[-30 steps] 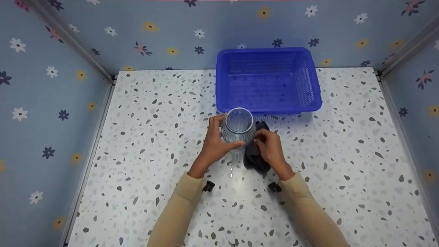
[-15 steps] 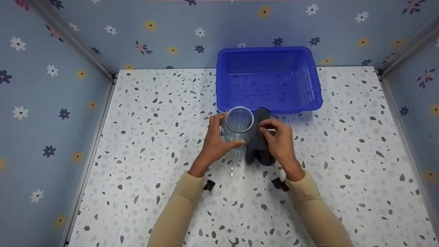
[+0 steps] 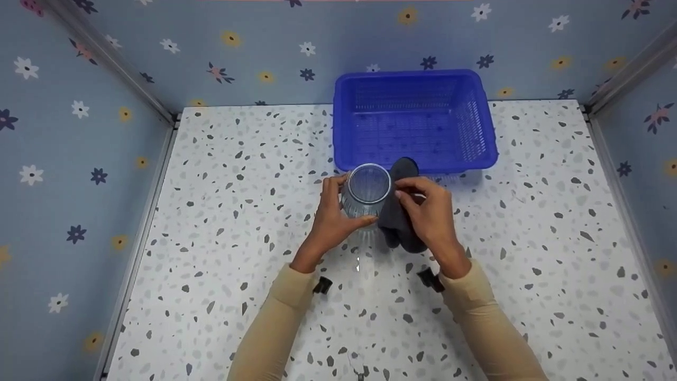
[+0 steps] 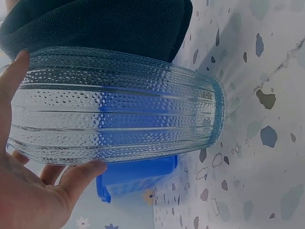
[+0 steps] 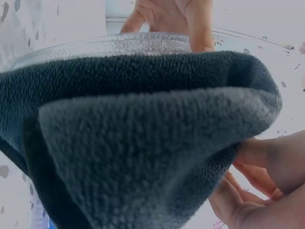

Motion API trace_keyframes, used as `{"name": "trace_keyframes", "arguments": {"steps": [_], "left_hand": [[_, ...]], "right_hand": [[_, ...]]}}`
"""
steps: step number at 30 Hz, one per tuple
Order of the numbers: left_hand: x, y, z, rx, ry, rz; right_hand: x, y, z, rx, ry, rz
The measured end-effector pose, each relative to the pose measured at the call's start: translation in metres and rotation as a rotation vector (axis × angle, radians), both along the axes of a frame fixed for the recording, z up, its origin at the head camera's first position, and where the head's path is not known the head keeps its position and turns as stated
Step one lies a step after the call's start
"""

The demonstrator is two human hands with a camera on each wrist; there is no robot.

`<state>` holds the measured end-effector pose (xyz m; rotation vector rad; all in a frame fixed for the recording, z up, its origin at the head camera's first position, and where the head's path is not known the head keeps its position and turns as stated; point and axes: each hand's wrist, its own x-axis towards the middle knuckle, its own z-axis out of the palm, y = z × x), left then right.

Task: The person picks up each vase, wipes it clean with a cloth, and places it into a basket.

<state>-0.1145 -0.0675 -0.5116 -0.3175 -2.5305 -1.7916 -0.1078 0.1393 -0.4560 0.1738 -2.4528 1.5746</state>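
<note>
A clear ribbed glass vase stands upright on the speckled table, its round mouth facing up. My left hand grips it near the top, thumb on the near side and fingers round the far side. The left wrist view shows the dimpled, fluted glass narrowing to its base on the tabletop. On the vase's right, my right hand pinches a folded dark grey cloth between thumb and fingers. In the right wrist view the fuzzy cloth hangs in folds along the glass and hides much of it.
Just behind the vase is a blue plastic basket with slotted sides, against the flower-patterned back wall. Similar panels enclose the left and right. White speckled tabletop stretches to both sides of the arms.
My right hand has moved right and slightly away from me, and the cloth's upper end has risen beside the vase. The left hand and vase have stayed in place.
</note>
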Motion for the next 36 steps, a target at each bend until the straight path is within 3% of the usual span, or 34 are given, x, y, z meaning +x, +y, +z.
{"name": "trace_keyframes", "arguments": {"steps": [5,11,20,27,36], "left_hand": [[0.0,-0.001,-0.001,0.014,-0.019,0.002],[0.0,-0.002,-0.002,0.012,-0.019,0.0],[0.0,-0.002,-0.002,-0.008,-0.009,-0.002],[0.0,-0.002,-0.001,-0.019,0.001,-0.006],[0.0,0.0,-0.001,-0.015,0.0,-0.006]], "right_hand": [[-0.001,0.001,0.001,0.051,-0.012,0.022],[-0.003,0.004,-0.009,0.041,-0.022,0.028],[-0.005,0.008,-0.043,0.013,-0.061,0.025],[-0.007,0.006,-0.079,0.116,-0.095,0.023],[-0.01,0.004,-0.094,0.177,-0.129,0.018]]}}
